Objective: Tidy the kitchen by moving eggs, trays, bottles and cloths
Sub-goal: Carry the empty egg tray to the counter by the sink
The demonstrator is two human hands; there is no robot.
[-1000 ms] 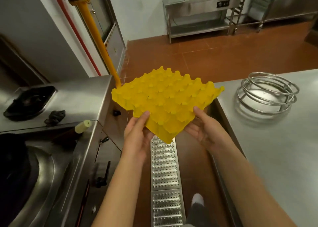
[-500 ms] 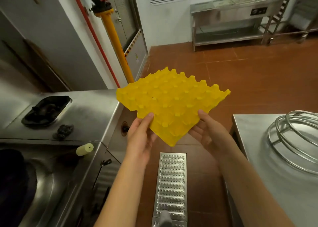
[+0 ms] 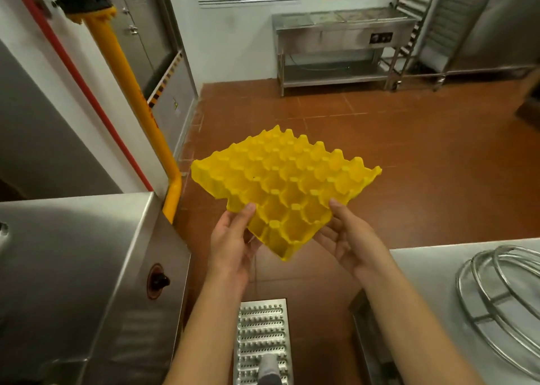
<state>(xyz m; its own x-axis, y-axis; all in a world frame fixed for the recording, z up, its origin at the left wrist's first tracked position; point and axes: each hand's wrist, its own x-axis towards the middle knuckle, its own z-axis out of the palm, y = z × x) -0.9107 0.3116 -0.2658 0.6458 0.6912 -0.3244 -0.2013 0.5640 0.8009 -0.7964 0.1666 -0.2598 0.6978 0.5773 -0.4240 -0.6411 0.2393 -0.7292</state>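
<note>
An empty yellow egg tray [image 3: 285, 186] is held in the air over the brown tiled floor, one corner pointing toward me. My left hand [image 3: 232, 240] grips its near-left edge, thumb on top and fingers underneath. My right hand [image 3: 346, 238] grips the near-right edge the same way. No eggs sit in its cups.
A steel stove counter [image 3: 73, 267] with a knob stands at the left. A steel table [image 3: 432, 270] bearing a wire ring stand [image 3: 502, 297] is at the right. A floor drain grate [image 3: 263, 335] lies below. A yellow pipe [image 3: 131, 92] runs down the left wall; a steel cabinet [image 3: 342, 42] stands far back.
I have walked forward along the aisle with the tray in both hands. The stove burner and bottle slid out of view at the left; the far cabinet came closer.
</note>
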